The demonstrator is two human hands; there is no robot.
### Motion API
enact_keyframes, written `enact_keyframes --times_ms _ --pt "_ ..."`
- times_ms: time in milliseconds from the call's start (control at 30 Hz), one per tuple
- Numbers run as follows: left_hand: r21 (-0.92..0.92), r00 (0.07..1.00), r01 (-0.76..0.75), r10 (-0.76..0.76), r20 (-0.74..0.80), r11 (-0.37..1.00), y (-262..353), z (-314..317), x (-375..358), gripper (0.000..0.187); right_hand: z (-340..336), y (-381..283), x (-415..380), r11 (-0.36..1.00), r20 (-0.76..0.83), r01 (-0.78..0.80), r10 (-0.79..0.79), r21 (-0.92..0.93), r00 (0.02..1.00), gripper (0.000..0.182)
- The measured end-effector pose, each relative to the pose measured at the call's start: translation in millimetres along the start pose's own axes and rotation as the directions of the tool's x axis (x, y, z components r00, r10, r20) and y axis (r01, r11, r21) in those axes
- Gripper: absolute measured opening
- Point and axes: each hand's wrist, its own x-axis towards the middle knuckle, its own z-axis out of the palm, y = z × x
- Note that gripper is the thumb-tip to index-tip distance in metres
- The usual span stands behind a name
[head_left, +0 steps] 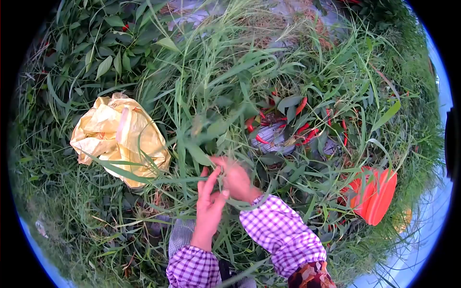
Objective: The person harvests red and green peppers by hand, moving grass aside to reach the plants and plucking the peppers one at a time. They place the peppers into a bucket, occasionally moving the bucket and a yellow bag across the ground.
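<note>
My left hand [209, 209] reaches up among green grass blades and leafy stems, its fingers stretched out and the thumb apart from them. Just right of it and almost touching is my right hand [236, 181], smeared by motion, so its fingers do not show clearly. A broad green leaf [197, 152] hangs right above the fingertips. Red chili peppers [302, 129] show among the leaves up and to the right of my hands, some over a greyish sheet [273, 137]. Both sleeves are purple and white checked.
A crumpled yellow sack [122, 137] lies on the plants to the left. At the right, a red plastic container [377, 194] sits tilted in the grass. Tall grass [211, 72] and dense pepper foliage [105, 53] surround my hands. My striped trouser leg [181, 235] shows below.
</note>
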Motion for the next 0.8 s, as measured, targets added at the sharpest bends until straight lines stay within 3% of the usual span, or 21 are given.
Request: enact_keyframes --times_ms 33,67,100,200,267,300,400,433,467,533,567,600,633,700,733,800 --pt "0.011 0.999 0.039 -0.039 0.002 0.999 0.4 0.6 0.0 0.057 -1.6 -3.4 -4.2 0.998 0.069 0.058 -0.06 0.035 0.996 0.05" --pt "0.019 0.997 0.079 -0.079 0.007 0.997 0.6 1.9 0.4 0.057 3.9 0.3 -9.1 0.983 0.057 0.019 -0.03 0.181 0.998 0.052" --pt "0.112 1.0 0.002 0.002 -0.031 0.994 -7.3 2.1 2.5 0.052 13.8 6.8 -13.0 0.946 0.051 -0.017 0.001 0.322 0.999 0.053" --pt "0.121 0.993 -0.08 0.09 -0.082 0.989 -13.5 0.1 8.0 0.046 1.4 -2.6 -11.9 0.938 0.174 -0.144 0.092 0.314 0.98 0.065" --pt "-0.138 0.978 -0.028 -0.001 -0.207 0.99 -17.6 -4.4 10.6 0.034 -12.0 -32.9 -9.7 0.933 0.143 -0.186 0.148 0.308 0.979 0.068" --pt "-0.176 0.972 0.039 -0.079 -0.222 0.984 -19.9 -10.2 10.7 0.029 -26.6 -48.5 -6.4 0.904 0.234 -0.273 0.202 0.329 0.951 0.069" --pt "-0.388 0.893 0.125 -0.274 -0.356 0.913 -13.5 -15.2 16.8 0.018 -63.7 -59.8 8.1 0.984 0.357 -0.05 -0.015 0.172 0.934 0.068" --pt "-0.473 0.85 0.126 -0.341 -0.402 0.872 -11.8 -14.8 18.8 0.016 -80.5 -47.5 13.0 0.954 0.429 -0.11 -0.021 0.279 0.903 0.06" --pt "-0.46 0.85 0.098 -0.315 -0.423 0.882 -14.9 -19.1 21.8 0.012 -104.0 -56.7 18.4 0.892 0.447 -0.322 0.158 0.319 0.88 0.05" --pt "-0.545 0.856 0.034 -0.306 -0.417 0.838 -24.2 -26.2 19.6 0.014 -133.6 -26.9 31.8 0.659 0.258 -0.515 0.453 0.547 0.854 0.021" --pt "-0.558 0.838 0.031 -0.326 -0.438 0.829 -24.4 -25.7 20.7 0.017 -141.1 -5.6 39.4 0.661 0.056 -0.502 0.574 0.558 0.817 0.017" --pt "-0.571 0.818 0.028 -0.347 -0.459 0.821 -24.6 -25.5 21.0 0.021 -139.7 30.4 46.6 0.734 -0.127 -0.512 0.618 0.447 0.776 0.019" --pt "-0.584 0.796 0.026 -0.37 -0.479 0.812 -25.1 -25.3 20.9 0.024 -139.0 62.5 54.0 0.787 -0.262 -0.612 0.607 0.069 0.75 0.021" --pt "-0.59 0.793 0.025 -0.376 -0.48 0.807 -21.5 -24.4 18.9 0.024 -115.2 124.1 58.7 0.875 -0.376 -0.469 0.396 -0.122 0.838 0.022" --pt "-0.592 0.792 0.025 -0.378 -0.48 0.805 -19.6 -23.8 18.5 0.024 -100.7 141.9 61.7 0.886 -0.357 -0.464 0.436 0.01 0.826 0.018" --pt "-0.589 0.806 0.017 -0.36 -0.471 0.808 -20.9 -25.1 17.9 0.023 -64.9 143.8 64.8 0.876 -0.48 -0.444 0.312 -0.189 0.82 0.021"
